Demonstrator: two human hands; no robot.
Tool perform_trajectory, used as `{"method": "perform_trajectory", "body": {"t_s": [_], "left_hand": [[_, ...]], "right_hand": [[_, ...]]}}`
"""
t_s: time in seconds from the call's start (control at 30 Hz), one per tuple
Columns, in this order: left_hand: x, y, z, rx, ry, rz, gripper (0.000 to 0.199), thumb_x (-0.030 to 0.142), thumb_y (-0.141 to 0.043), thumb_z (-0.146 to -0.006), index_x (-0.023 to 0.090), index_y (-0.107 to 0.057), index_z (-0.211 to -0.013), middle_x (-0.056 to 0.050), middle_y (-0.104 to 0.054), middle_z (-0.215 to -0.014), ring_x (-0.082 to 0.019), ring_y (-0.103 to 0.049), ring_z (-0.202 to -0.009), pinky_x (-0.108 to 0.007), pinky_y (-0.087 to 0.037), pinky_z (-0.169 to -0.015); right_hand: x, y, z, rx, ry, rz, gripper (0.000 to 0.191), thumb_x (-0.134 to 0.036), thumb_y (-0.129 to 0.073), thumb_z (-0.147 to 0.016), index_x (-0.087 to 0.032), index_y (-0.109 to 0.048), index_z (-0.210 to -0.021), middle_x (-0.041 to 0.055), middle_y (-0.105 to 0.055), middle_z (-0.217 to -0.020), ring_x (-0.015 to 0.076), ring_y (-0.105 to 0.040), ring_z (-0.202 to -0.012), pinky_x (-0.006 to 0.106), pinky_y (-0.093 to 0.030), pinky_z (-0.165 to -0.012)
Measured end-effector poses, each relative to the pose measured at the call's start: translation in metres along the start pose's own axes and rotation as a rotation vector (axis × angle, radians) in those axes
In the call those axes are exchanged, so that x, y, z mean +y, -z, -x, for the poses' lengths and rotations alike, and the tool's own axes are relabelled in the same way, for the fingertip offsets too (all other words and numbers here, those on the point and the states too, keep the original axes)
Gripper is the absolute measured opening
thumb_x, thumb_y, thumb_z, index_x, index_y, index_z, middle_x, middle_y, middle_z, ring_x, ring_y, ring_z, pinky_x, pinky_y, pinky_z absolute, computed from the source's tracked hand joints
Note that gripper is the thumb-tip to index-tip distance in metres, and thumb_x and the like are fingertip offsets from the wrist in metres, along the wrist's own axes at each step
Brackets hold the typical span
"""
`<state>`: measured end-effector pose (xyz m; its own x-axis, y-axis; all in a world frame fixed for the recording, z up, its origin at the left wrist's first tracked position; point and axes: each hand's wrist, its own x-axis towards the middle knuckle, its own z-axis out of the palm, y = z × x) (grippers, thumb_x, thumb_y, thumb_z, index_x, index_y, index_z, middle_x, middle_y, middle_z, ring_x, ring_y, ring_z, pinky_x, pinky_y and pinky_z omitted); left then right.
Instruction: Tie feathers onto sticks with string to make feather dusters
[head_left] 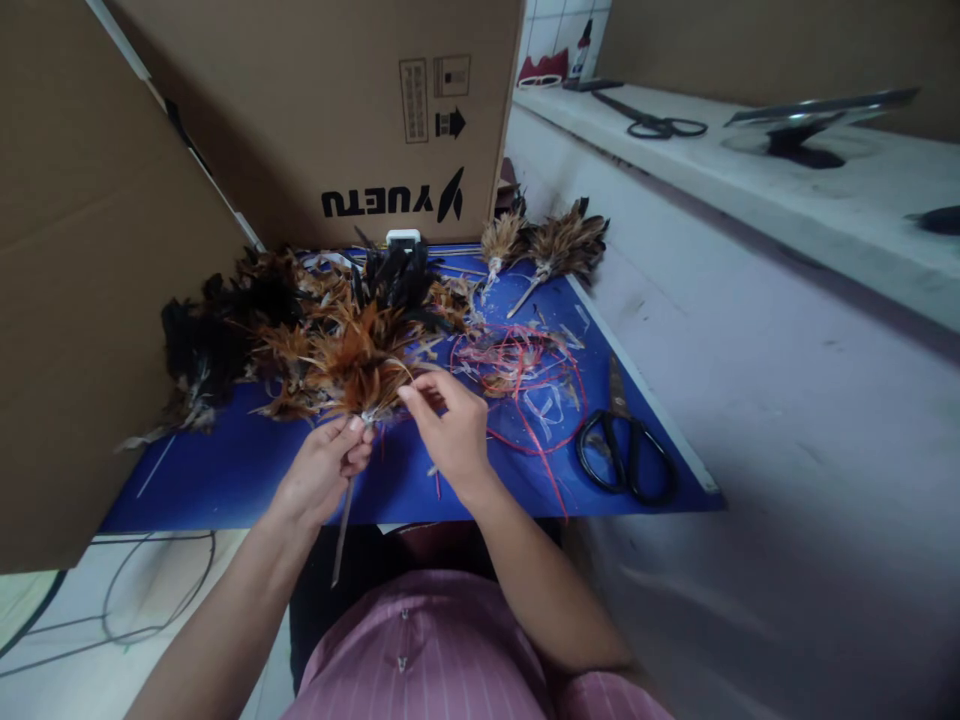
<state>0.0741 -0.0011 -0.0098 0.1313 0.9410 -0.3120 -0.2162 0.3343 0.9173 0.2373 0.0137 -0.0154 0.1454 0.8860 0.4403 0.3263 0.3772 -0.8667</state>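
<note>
Left hand [328,462] pinches bundle [363,362], seemingly part-bound; right hand [454,428] pinches loose strand [403,367]. Two bundles [568,240] at one o'clock look bound.

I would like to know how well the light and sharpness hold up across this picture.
In the head view, dim light merges the black feathers into dark patches; in the head view, the left hand and right hand look fairly clear; in the head view, the white ledge looks soft and stretched towards the right edge.
</note>
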Motion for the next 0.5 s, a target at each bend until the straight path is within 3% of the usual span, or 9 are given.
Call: {"method": "perform_trajectory", "body": {"t_s": [0.1,0.2,0.3,0.37,0.5], "left_hand": [[0.009,0.006,0.002,-0.02,0.016,0.047,0.031,0.033,-0.075,-0.071,0.01,-0.055,-0.068,0.002,-0.045,-0.063,-0.002,-0.031,-0.048,-0.014,-0.023,-0.041],[0.015,0.011,0.003,-0.037,0.011,0.081,0.029,0.031,-0.075,-0.072,0.01,-0.054,-0.068,0.002,-0.045,-0.064,-0.002,-0.032,-0.048,-0.014,-0.026,-0.04],[0.018,0.016,0.005,-0.035,0.003,0.108,0.028,0.028,-0.075,-0.071,0.01,-0.054,-0.068,0.002,-0.046,-0.065,-0.002,-0.033,-0.048,-0.014,-0.029,-0.041],[0.021,0.019,0.006,-0.025,0.003,0.118,0.027,0.027,-0.075,-0.072,0.01,-0.054,-0.068,0.001,-0.047,-0.066,-0.002,-0.032,-0.048,-0.014,-0.029,-0.04],[0.024,0.022,0.007,-0.002,-0.008,0.11,0.026,0.025,-0.075,-0.072,0.01,-0.054,-0.068,0.001,-0.048,-0.066,-0.001,-0.031,-0.047,-0.013,-0.028,-0.039]], "right_hand": [[0.006,0.005,0.0,-0.024,0.042,0.028,0.014,-0.029,-0.05,-0.09,-0.021,-0.061,-0.093,0.0063,-0.067,-0.097,0.0194,-0.061,-0.096,0.034,-0.046,-0.091],[0.013,-0.001,0.004,-0.227,0.035,-0.086,0.03,-0.025,-0.052,-0.086,-0.021,-0.053,-0.116,0.0086,-0.062,-0.119,0.0209,-0.057,-0.111,0.038,-0.041,-0.099],[0.014,-0.012,0.009,-0.391,-0.199,-0.367,0.043,-0.026,-0.058,-0.081,-0.023,-0.045,-0.122,0.0032,-0.065,-0.101,0.0145,-0.064,-0.076,0.031,-0.051,-0.073],[0.013,-0.016,0.01,-0.406,-0.37,-0.511,0.041,-0.028,-0.062,-0.077,-0.022,-0.046,-0.115,-0.0035,-0.061,-0.08,0.0094,-0.054,-0.054,0.025,-0.045,-0.055],[0.01,-0.019,0.011,-0.369,-0.474,-0.564,0.035,-0.031,-0.068,-0.072,-0.019,-0.051,-0.1,-0.0098,-0.05,-0.06,0.0066,-0.043,-0.05,0.021,-0.036,-0.053]]}}
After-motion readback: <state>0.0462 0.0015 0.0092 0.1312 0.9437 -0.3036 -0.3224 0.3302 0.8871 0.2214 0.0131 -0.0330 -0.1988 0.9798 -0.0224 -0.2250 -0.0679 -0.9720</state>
